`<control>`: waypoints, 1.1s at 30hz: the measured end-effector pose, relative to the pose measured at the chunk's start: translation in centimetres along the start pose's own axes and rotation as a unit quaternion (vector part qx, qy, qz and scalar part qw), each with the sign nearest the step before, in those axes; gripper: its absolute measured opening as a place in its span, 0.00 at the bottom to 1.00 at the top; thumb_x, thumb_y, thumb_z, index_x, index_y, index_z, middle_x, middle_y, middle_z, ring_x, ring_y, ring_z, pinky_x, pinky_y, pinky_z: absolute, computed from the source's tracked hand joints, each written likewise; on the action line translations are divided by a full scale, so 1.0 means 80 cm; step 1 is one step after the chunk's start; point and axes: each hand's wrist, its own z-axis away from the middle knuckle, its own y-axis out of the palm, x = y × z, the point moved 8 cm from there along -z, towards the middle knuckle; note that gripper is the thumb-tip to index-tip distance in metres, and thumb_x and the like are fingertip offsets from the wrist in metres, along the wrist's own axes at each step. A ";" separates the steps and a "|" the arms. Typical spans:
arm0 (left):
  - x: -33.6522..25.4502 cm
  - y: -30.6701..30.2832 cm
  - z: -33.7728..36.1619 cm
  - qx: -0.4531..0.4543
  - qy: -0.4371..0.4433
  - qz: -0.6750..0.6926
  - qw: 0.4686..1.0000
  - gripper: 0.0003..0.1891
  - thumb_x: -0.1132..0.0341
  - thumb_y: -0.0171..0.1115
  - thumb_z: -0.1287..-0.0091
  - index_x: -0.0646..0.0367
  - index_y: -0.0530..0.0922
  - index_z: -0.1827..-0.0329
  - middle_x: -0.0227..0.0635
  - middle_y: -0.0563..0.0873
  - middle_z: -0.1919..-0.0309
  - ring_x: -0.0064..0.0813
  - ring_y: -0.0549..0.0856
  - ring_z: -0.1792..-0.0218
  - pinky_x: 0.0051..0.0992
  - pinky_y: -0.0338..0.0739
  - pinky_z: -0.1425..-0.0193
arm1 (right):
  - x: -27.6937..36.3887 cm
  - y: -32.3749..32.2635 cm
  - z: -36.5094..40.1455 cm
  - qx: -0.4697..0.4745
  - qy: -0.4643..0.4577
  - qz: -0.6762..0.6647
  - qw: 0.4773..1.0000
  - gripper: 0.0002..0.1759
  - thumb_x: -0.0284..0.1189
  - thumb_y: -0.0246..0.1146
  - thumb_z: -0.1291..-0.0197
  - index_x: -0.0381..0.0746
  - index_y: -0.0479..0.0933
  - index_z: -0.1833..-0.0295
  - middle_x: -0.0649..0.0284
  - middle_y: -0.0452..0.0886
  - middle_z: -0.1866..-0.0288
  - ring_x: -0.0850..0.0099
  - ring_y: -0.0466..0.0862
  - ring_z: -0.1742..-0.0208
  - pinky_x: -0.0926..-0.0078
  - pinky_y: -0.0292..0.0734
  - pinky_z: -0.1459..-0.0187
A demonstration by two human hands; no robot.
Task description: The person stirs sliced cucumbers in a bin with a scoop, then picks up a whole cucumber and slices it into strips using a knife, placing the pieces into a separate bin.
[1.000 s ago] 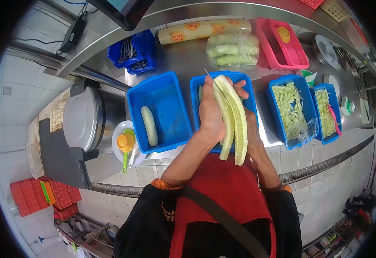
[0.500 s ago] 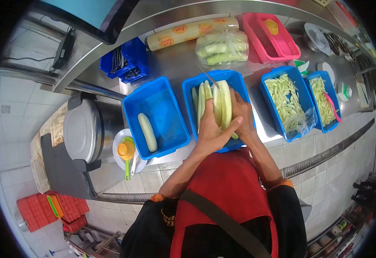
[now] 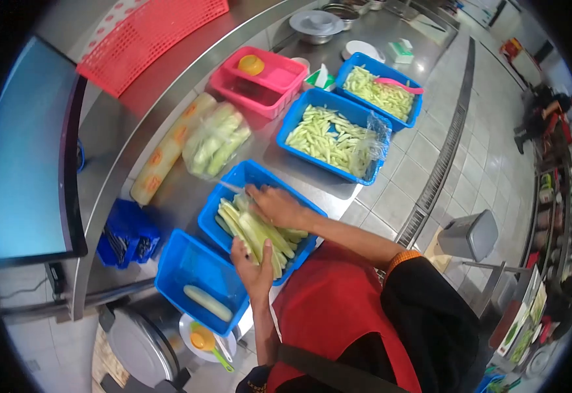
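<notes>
My left hand (image 3: 254,267) is wrapped round the near end of a pale green, split cucumber (image 3: 258,230) over the middle blue tub (image 3: 304,252). At its far end my right hand (image 3: 277,207) is closed on a knife (image 3: 230,186), whose thin blade juts out to the left; the handle is hidden in the fist. More long cucumber strips lie in the tub under my hands. Beside it, a second blue tub (image 3: 180,265) holds one whole peeled cucumber (image 3: 207,303).
Two blue tubs of cut pieces, one nearer (image 3: 325,134) and one farther (image 3: 379,92), stand at the upper right. Behind lie a bag of cucumbers (image 3: 217,141), a wrap roll (image 3: 168,150) and a pink basket (image 3: 260,78). A screen (image 3: 27,164) hangs at left; a person (image 3: 544,121) is far right.
The camera view has turned to the right, so the tubs appear rotated. The cucumber, upright between my hands before, now leans lower over the tub, with my right hand at its far end.
</notes>
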 end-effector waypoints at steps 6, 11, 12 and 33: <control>-0.024 -0.041 -0.004 -0.113 0.038 -0.149 0.982 0.32 0.62 0.70 0.34 0.62 0.67 0.30 0.48 0.71 0.34 0.45 0.70 0.32 0.48 0.65 0.30 | 0.038 -0.031 0.037 -0.028 0.020 0.051 0.998 0.22 0.37 0.60 0.33 0.30 0.77 0.44 0.39 0.74 0.47 0.44 0.77 0.41 0.51 0.77 0.44; -0.047 -0.002 -0.015 -0.059 0.073 -0.141 0.986 0.30 0.63 0.70 0.35 0.62 0.70 0.32 0.49 0.73 0.37 0.47 0.72 0.36 0.46 0.65 0.31 | 0.008 -0.109 0.097 -0.018 0.073 -0.060 0.995 0.19 0.31 0.65 0.37 0.34 0.79 0.43 0.46 0.77 0.46 0.51 0.80 0.46 0.53 0.78 0.45; -0.051 0.005 -0.017 -0.060 0.073 -0.137 0.986 0.30 0.63 0.70 0.35 0.62 0.70 0.32 0.49 0.73 0.37 0.47 0.72 0.36 0.46 0.65 0.31 | -0.003 -0.149 0.112 -0.056 0.037 -0.083 0.994 0.22 0.29 0.68 0.38 0.39 0.79 0.39 0.51 0.81 0.48 0.55 0.82 0.49 0.62 0.79 0.49; -0.099 0.585 -0.082 0.189 0.257 -0.252 0.913 0.22 0.66 0.76 0.44 0.61 0.82 0.46 0.46 0.79 0.42 0.47 0.77 0.46 0.40 0.74 0.42 | -0.540 -0.478 0.066 -0.116 0.094 0.302 0.941 0.17 0.28 0.61 0.39 0.40 0.78 0.44 0.52 0.83 0.60 0.57 0.85 0.63 0.57 0.79 0.66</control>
